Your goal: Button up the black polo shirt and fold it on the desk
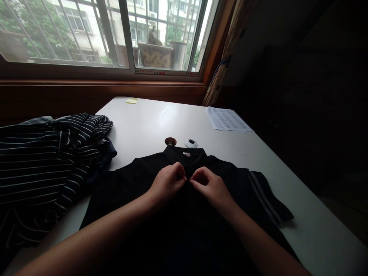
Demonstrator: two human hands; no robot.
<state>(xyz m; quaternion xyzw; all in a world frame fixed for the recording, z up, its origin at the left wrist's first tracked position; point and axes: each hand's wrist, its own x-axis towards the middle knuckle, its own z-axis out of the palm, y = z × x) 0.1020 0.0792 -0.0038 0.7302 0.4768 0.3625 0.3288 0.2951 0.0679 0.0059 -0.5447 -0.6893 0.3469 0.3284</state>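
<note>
Left hand (169, 180), right hand (211, 188) pinched closed on black shirt (184, 230) below collar (172, 154); striped garment (57, 153) heaped left, papers (228, 119) beyond.

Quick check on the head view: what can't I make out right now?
What exactly the left hand and right hand pinch on the black shirt: head view, too small and dark.
The shirt's lower hem: head view, cut off by the bottom edge.
The striped garment's left end: head view, cut off by the left edge.
Writing on the papers: head view, too small and blurred.
</note>
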